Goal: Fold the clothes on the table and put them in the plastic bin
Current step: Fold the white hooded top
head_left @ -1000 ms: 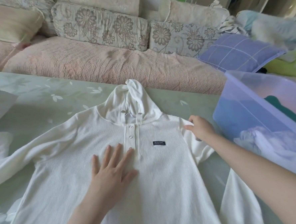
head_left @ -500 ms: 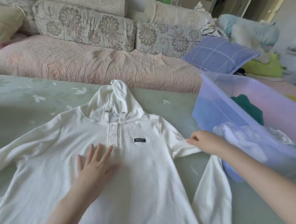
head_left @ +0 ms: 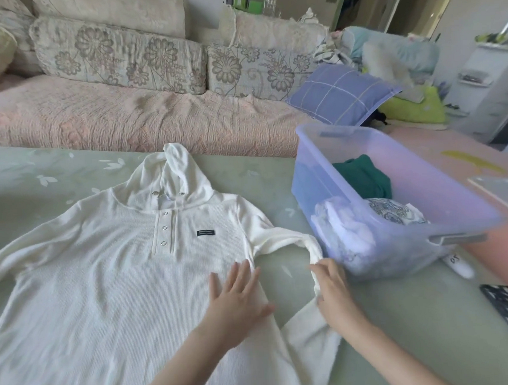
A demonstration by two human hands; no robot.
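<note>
Top: the white ribbed-knit hooded top point(head_left: 103, 276) under my left hand point(head_left: 237, 297) is soft matt cloth, finely ridged.
Snaps: its 3 small round placket snaps point(head_left: 164, 243) look like shiny metal.
Bin: the translucent lilac plastic bin point(head_left: 442, 186) is smooth, with a dull sheen.
Table: the pale green leaf-print table cover point(head_left: 23, 182) looks smooth and slightly glossy to me.
Sofa: the pink quilted sofa cover point(head_left: 123, 120) is matt, puckered cloth.

Hoodie point(head_left: 118, 275) left of bin point(head_left: 425, 187)
</note>
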